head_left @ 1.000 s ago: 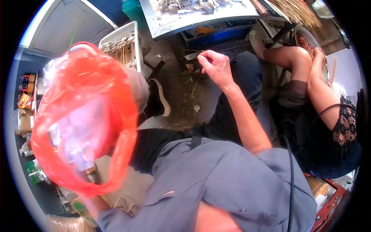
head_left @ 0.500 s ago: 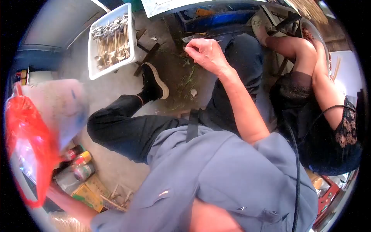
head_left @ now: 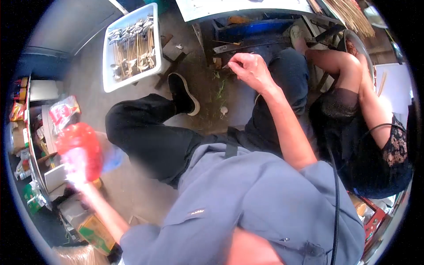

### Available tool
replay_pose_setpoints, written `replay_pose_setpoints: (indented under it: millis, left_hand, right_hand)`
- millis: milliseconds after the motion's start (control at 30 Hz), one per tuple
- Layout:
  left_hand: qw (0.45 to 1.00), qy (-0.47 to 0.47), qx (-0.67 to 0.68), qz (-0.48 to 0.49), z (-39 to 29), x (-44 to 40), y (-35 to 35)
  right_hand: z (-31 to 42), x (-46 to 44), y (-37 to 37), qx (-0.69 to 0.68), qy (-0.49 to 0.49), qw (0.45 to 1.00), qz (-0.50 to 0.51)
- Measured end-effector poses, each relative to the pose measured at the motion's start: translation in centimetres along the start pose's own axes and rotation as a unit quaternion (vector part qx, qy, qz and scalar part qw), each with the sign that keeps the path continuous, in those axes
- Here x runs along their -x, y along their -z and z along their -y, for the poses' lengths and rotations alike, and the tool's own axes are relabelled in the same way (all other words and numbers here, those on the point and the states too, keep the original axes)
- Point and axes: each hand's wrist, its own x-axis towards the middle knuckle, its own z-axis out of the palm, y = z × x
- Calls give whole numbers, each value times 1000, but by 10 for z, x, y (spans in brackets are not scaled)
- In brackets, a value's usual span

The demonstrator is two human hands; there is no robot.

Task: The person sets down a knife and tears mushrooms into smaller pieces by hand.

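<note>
The left hand (head_left: 79,180) now holds the red bag (head_left: 83,148) farther from the camera.

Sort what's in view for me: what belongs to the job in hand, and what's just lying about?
Likely part of the job:
red bag, in the left hand
skewers in the white tray

Likely just lying about:
blue crate under the table
green-and-yellow box
white scrap on the floor
</note>
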Motion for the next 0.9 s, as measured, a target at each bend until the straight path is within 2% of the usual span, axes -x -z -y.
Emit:
replay_pose_setpoints:
  millis: [67,133,200,367,533,700,800,833,900]
  left_hand:
    - [999,37,9,-32,46,1,8]
    - [995,78,9,-66,95,3,24]
    - [989,116,5,-95,139,7,38]
    - [964,210,-13,-163,224,41,69]
    - [938,280,-53,-199,252,81,74]
    - [915,314,-113,-227,238,115,55]
    - [916,272,-165,-244,195,152,29]
    - [934,214,-159,-239,168,165,11]
    - [989,-17,-24,-147,132,165,-20]
  right_hand:
    - [2,0,-2,24,-36,998,44]
    - [4,-1,-5,39,-37,997,60]
    - [2,0,-10,62,6,995,80]
    - [-2,6,-30,95,-15,984,150]
    - [3,9,-55,73,-6,980,186]
    - [8,6,-68,42,16,982,186]
    - [7,7,-64,48,37,983,171]
    - [7,8,-62,51,45,984,165]
    - [8,10,-56,46,50,986,151]
